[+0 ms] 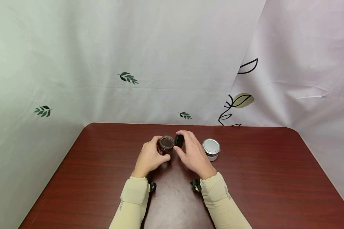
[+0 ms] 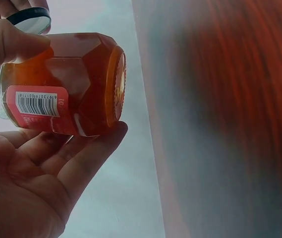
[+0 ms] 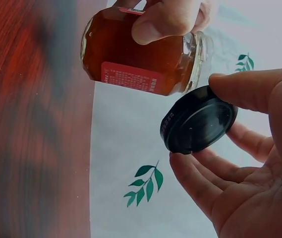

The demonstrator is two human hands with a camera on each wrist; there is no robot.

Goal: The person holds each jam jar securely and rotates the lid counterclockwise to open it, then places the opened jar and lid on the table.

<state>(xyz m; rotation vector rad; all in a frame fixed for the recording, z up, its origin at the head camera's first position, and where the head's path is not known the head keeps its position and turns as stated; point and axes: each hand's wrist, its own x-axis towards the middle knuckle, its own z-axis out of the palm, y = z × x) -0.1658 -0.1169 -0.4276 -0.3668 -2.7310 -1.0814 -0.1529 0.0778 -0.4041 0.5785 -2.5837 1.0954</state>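
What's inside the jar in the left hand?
The jar holds something reddish amber that shows through. The red label and left hand cover parts of it; what is behind them is hidden.

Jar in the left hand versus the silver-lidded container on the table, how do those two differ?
The jar is open at the top, while the silver-lidded container is covered. The jar is held in the left hand; the silver-lidded container stands on the table. The jar looks amber-red, the silver-lidded container silver and pale. Both have round tops.

Silver-lidded container (image 1: pixel 211 149) hemming in right fingers (image 1: pixel 187 135), passable tabletop (image 1: pixel 103 165) leftward
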